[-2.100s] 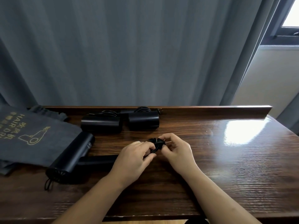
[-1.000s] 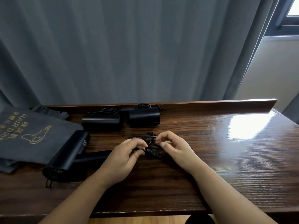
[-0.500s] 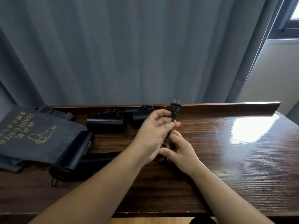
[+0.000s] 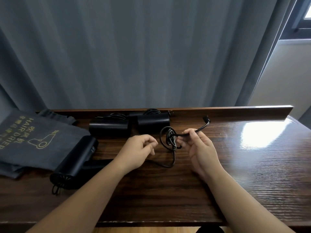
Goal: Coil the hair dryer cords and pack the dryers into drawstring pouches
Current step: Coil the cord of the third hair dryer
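Dark wood worktop (image 4: 218,182) w/ a raised back lip, grey curtain (image 4: 134,56) behind it. Centre of worktop: black cord (image 4: 170,140) bunched into loose loops, held up just above the surface; right hand (image 4: 198,147) pinches it, fingers curled round the strand, and the plug (image 4: 206,118) end sticks out up and to the right past the hand. One slack loop of cord drops to the wood and runs left under the left hand (image 4: 139,148), which hovers just beside the bundle, fingers loosely curled, gripping nothing. Cord leads to the nearest hair dryer (image 4: 74,162), black, lying on its side at left, rear grille toward the front edge, handle pointing right toward the left forearm. 2 more black dryers (image 4: 109,128) (image 4: 153,122) lie side by side near the back lip, coiled cords behind them. Far left: grey drawstring pouches (image 4: 25,140), flat, stacked, gold dryer logo + "HAIR DRIER" print; nearest dryer's barrel touches the pouch edge.
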Motion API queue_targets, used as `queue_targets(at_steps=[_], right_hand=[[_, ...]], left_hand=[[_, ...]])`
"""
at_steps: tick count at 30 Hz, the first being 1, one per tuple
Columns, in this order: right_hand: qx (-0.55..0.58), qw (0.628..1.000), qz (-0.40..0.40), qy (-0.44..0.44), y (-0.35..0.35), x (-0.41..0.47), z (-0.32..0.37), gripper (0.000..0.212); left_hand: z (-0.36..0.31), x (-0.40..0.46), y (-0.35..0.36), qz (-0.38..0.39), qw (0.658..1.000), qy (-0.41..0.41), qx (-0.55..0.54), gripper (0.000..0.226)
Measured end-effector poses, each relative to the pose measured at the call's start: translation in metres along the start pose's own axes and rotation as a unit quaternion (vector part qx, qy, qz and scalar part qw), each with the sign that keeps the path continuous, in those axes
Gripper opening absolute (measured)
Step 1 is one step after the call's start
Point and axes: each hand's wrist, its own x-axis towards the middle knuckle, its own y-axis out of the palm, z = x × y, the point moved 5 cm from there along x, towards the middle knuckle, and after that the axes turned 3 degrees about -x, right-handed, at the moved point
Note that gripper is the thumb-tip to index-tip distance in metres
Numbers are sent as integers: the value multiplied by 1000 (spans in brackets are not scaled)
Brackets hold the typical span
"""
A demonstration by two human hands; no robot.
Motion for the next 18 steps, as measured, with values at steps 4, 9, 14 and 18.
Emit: queue_targets(at_steps=[4, 9, 14, 18], right_hand=[[55, 997, -25, 39, -1, -1, 4, 10], [103, 991, -1, 89, 5, -3, 3, 11], [110, 991, 7, 72, 2, 0, 5, 7], [125, 989, -5, 84, 1, 2, 5, 29]], left_hand=[[5, 3, 10, -2, 995, -17, -93, 46], [-5, 6, 42, 48, 992, 21, -114, 78], [3, 10, 42, -69, 943, -115, -306, 19], [0, 6, 45, -61, 884, -160, -435, 20]])
